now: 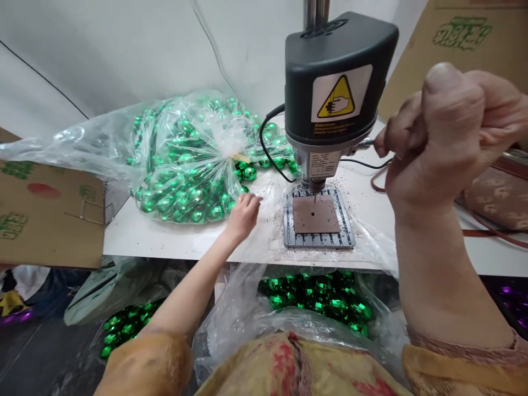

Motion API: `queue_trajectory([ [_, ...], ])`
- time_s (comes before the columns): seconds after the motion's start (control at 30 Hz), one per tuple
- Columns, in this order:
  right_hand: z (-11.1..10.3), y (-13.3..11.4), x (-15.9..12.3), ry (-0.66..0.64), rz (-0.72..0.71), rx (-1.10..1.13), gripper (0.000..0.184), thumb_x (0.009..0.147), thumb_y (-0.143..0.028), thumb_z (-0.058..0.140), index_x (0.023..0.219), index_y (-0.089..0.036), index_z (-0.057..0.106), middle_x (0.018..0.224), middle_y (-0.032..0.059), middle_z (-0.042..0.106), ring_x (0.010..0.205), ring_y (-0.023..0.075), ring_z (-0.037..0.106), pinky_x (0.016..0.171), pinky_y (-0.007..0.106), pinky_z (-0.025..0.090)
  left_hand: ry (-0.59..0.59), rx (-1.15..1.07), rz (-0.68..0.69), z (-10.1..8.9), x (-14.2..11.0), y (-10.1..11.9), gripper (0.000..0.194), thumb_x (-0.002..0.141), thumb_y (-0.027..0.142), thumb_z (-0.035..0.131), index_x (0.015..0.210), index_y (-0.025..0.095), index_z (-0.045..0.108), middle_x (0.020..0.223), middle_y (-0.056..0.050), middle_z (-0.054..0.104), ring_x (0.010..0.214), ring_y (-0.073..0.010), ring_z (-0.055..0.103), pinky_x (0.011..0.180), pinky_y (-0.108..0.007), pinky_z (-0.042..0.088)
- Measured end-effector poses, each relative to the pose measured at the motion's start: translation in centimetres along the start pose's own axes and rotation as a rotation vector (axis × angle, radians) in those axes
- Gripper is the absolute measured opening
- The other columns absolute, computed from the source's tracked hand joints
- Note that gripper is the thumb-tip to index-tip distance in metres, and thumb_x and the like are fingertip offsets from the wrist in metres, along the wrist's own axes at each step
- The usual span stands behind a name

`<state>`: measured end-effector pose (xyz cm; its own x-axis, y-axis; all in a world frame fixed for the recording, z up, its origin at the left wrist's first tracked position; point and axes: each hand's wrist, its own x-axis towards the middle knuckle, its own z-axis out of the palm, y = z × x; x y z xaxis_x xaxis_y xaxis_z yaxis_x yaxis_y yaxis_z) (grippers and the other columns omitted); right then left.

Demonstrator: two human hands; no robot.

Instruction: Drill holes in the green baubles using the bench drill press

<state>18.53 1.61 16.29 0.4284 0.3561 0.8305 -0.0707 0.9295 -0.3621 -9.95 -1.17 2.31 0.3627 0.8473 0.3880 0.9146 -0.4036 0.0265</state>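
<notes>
Hands: both are up front and doing different jobs.
Right hand: curled up tight, fingers wrapped round the lever (pixel 366 144) on the drill press (pixel 336 71), so the right hand (pixel 437 126) has a proper hold of it. Only a short bit of metal pokes out on the drill's side of the fist.
Right arm: forearm comes almost straight up from below, fist way higher than the other hand.
Left hand: fingers loosely bent, back of the left hand (pixel 244 217) facing up. Can't honestly tell if anything's pinched in there, the fingertips are too small to read.
Left arm: stretched forward and low, slanting in over the edge of the white table (pixel 165 242).
Shiny green balls: the nearest green balls (pixel 249 173) sit just past the left fingertips. Loads more are inside the clear plastic bag (pixel 231 140), beyond and left of that hand.
Lower pile: another heap of green balls (pixel 322 297) in plastic, below the table edge, between the two forearms.
Drill bit: points down between the hands; the drill bit (pixel 315 197) is over the brown plate (pixel 303 217), which has a dark hole and lies on the slotted metal base (pixel 291 239).
Mess: dark specks (pixel 348 190) scattered around that base, between the hands.
</notes>
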Motion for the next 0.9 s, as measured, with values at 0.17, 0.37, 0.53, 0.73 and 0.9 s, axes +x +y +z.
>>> queue_trajectory([
  [0.17, -0.1, 0.1, 0.1, -0.003, 0.011, 0.007, 0.045, 0.089, -0.018, 0.063, 0.048, -0.019, 0.043, 0.040, -0.0073, 0.032, 0.033, 0.0054, 0.032, 0.037, 0.028, 0.021, -0.420, 0.341, -0.319, 1.3, 6.5, -3.1, 0.034, 0.084, 0.008, 0.057, 0.116, 0.011, 0.068, 0.120, -0.026, 0.063, 0.124, -0.0425, 0.050, 0.093, -0.050, 0.042],
  [0.37, -0.1, 0.3, -0.1, 0.012, 0.007, 0.037, 0.045, 0.087, -0.025, 0.068, 0.049, -0.020, 0.044, 0.039, -0.0074, 0.032, 0.032, 0.0059, 0.031, 0.035, 0.027, 0.019, -0.235, 0.070, -0.327, 0.7, 6.8, -3.4, 0.029, 0.086, 0.026, 0.064, 0.114, 0.020, 0.070, 0.108, -0.016, 0.065, 0.107, -0.0354, 0.059, 0.091, -0.047, 0.044],
  [0.53, 0.2, -0.1, -0.2, 0.037, 0.033, 0.035, 0.044, 0.087, -0.019, 0.064, 0.048, -0.020, 0.043, 0.039, -0.0072, 0.033, 0.033, 0.0059, 0.029, 0.036, 0.028, 0.019, 0.035, -1.019, -0.428, 0.4, 5.5, -0.4, 0.049, 0.089, 0.059, 0.062, 0.122, 0.023, 0.063, 0.092, -0.004, 0.066, 0.069, -0.0153, 0.063, 0.065, -0.029, 0.052],
  [0.73, 0.3, -0.4, -0.3, 0.034, 0.060, 0.029, 0.046, 0.087, -0.023, 0.063, 0.049, -0.019, 0.039, 0.040, -0.0074, 0.033, 0.034, 0.0050, 0.030, 0.038, 0.026, 0.020, -0.059, -1.471, -0.490, 2.5, 4.4, 5.1, 0.051, 0.079, 0.053, 0.078, 0.116, 0.022, 0.064, 0.105, -0.005, 0.072, 0.087, -0.0155, 0.068, 0.074, -0.026, 0.055],
  [0.9, 0.1, -0.8, -0.5, -0.004, 0.097, -0.010, 0.048, 0.090, -0.027, 0.062, 0.051, -0.019, 0.036, 0.043, -0.0072, 0.030, 0.039, 0.0037, 0.031, 0.042, 0.024, 0.023, 0.011, -1.455, -0.435, 4.3, 4.1, 7.3, 0.056, 0.073, 0.047, 0.085, 0.117, 0.020, 0.064, 0.113, -0.007, 0.073, 0.100, -0.0203, 0.068, 0.089, -0.034, 0.056],
])
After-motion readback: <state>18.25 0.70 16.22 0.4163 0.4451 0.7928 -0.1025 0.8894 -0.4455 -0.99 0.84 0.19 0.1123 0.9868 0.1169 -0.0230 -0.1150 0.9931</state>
